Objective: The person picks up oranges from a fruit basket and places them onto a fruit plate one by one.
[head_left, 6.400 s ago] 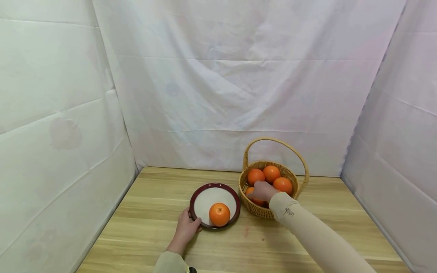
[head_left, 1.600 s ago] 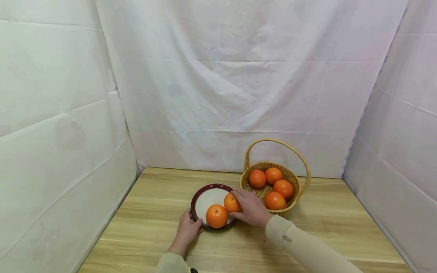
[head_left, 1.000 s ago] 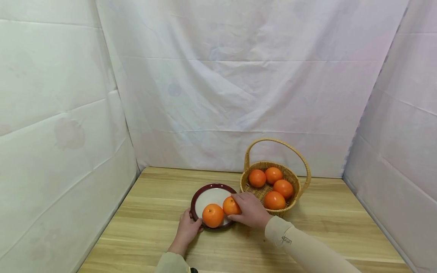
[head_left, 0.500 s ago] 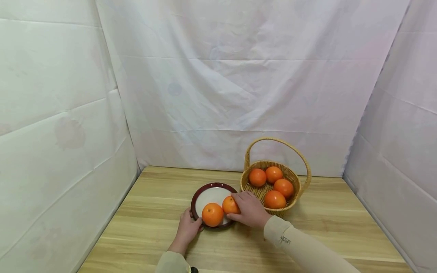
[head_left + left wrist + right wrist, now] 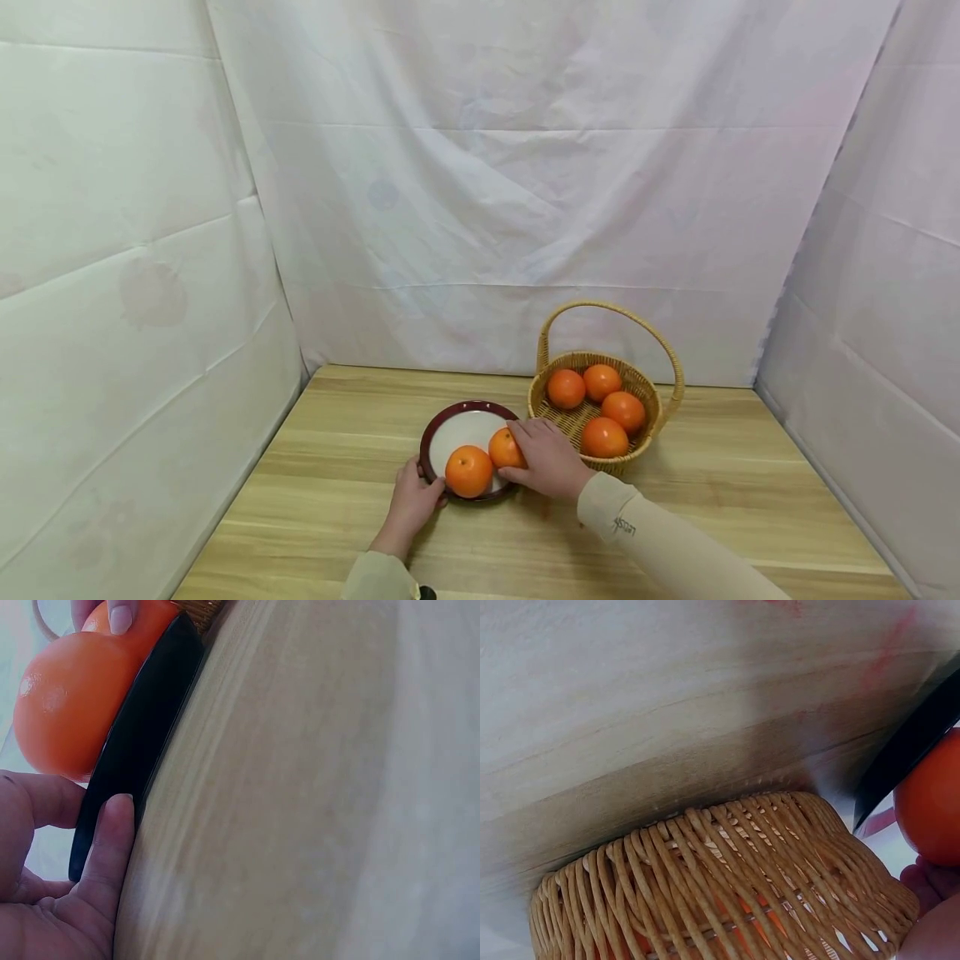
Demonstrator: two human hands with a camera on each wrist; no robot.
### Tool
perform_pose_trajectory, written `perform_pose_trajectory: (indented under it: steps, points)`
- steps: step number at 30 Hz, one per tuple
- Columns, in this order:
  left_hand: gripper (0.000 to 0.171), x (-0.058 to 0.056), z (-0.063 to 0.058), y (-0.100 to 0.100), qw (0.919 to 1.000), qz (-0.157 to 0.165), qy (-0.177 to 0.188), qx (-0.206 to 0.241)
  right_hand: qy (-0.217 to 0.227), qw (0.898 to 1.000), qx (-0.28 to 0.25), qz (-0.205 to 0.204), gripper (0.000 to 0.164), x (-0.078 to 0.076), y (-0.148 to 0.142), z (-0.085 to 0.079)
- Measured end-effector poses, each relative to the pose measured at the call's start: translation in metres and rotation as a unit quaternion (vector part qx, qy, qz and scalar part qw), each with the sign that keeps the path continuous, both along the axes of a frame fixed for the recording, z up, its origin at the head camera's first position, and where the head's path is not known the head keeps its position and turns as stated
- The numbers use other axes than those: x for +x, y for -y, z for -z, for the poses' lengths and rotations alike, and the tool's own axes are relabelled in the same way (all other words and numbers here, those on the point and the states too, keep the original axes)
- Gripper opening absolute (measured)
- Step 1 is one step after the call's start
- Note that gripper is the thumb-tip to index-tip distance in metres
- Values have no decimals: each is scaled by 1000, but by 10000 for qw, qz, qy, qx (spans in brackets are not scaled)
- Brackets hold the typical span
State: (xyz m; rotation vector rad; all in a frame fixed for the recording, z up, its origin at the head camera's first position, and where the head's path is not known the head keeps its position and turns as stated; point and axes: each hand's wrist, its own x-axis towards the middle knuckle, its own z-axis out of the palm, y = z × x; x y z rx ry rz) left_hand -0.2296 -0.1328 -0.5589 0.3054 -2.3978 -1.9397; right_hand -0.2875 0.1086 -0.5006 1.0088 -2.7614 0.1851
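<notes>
My left hand (image 5: 410,502) pinches the near left rim of a round plate (image 5: 442,427), white with a dark red border. In the left wrist view, its thumb and a finger lie on either side of the plate's dark edge (image 5: 142,727). One orange (image 5: 468,472) sits on the plate's near part. Just right of it, a second orange (image 5: 506,448) is held by my right hand (image 5: 551,460), its fingers over the top and thumb at the near side. The two oranges appear to touch. The right hand partly covers the second orange and the plate's right rim.
A wicker basket (image 5: 538,417) with a tall arched handle (image 5: 600,305) stands right of the plate, close to the right hand. Several oranges (image 5: 604,437) lie inside it. White cloth (image 5: 480,208) hangs behind and at both sides of the wooden table (image 5: 337,442).
My right hand has gone from the basket to the plate with an orange from it. The first orange has shifted slightly left. My left hand has stayed at the rim.
</notes>
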Motion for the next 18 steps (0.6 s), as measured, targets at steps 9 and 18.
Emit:
perform_pose_trajectory:
  steps: [9,18]
  points:
    - [62,0,-1,0,10000,-53,74,31,55,9998,-162,-36,83,1,-1,-3]
    - [64,1,-2,0,9999,-34,132,-55,289,9987,-420,73,83,0,-4,-4]
